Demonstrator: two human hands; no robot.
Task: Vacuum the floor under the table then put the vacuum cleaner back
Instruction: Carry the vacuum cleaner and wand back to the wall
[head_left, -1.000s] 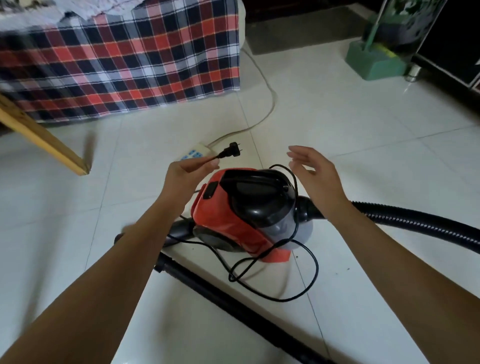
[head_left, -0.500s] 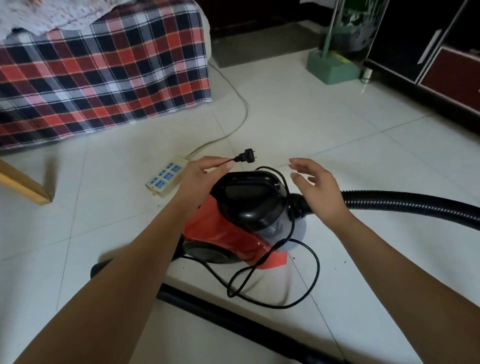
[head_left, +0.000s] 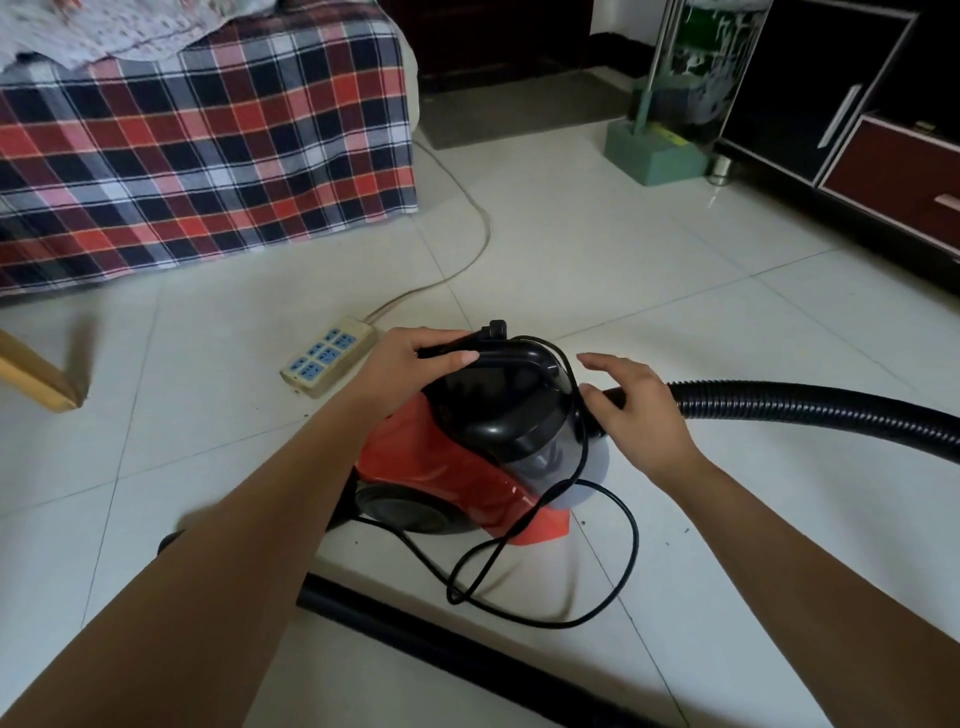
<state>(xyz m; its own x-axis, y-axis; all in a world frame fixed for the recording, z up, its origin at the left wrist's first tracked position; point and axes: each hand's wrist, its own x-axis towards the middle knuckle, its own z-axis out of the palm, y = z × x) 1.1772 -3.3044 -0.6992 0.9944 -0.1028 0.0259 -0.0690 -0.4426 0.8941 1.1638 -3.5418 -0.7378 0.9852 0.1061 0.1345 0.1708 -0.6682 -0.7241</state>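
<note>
Left hand (head_left: 410, 364) pinches the black plug (head_left: 496, 328) against the curved handle of the glossy red vacuum (head_left: 457, 467). Right hand (head_left: 639, 410), fingers relaxed, rests on the ribbed hose (head_left: 805, 405).

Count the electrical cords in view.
2. The black cord loops on the floor beside the vacuum cleaner, its plug end in the left hand; the beige cable runs from the power strip toward the plaid cover. No others visible.
</note>
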